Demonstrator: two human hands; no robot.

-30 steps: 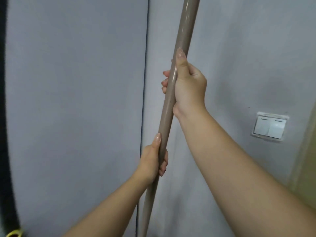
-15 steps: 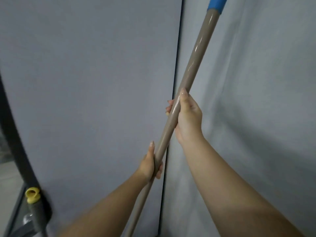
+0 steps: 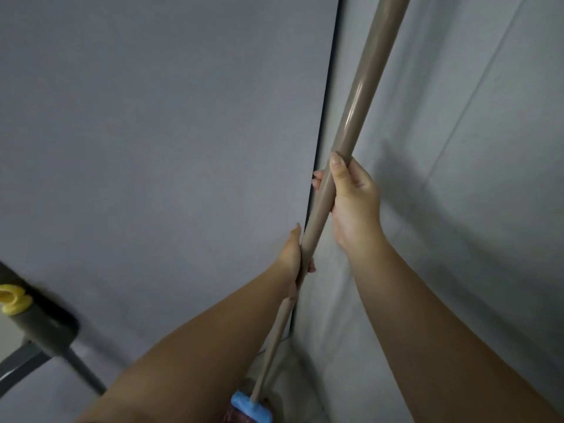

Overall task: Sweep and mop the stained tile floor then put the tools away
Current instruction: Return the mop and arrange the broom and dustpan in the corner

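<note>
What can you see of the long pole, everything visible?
The pole is a smooth, glossy taupe tube, plastic or coated metal by its look. It leans steeply toward the corner where two grey walls meet, its top cut off by the frame. A blue head sits at its lower end. The right hand grips it higher up, the left hand lower.

Taupe broom handle (image 3: 351, 117), blue broom head (image 3: 251, 410), grey wall (image 3: 152, 132)

Tilted taupe broom pole (image 3: 348, 129), blue-collared head (image 3: 251, 407)
</note>
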